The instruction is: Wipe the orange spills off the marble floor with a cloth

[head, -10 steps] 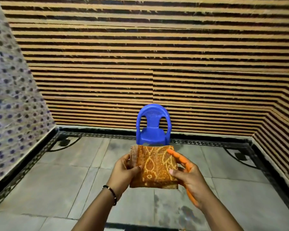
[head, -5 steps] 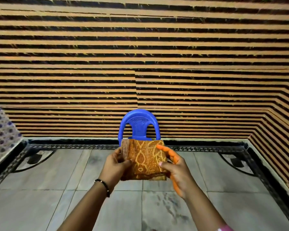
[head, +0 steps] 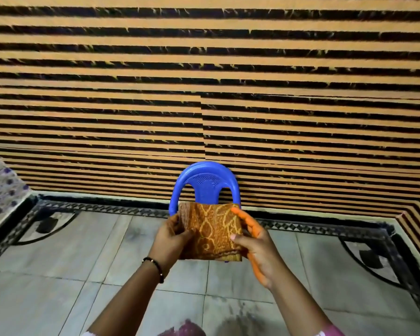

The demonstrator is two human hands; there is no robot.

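Both hands, left hand (head: 172,235) and right hand (head: 257,248), pinch folded, square, patterned cloth (head: 211,230).

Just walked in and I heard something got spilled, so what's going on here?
A person is standing and holding a folded orange-brown patterned cloth up in front of them with both hands. The left hand grips its left edge and the right hand, smeared with orange along its fingers and outer edge, pinches the right side. The cloth is off the marble floor, so no wiping is under way. A blue plastic chair stands against the striped wall behind.
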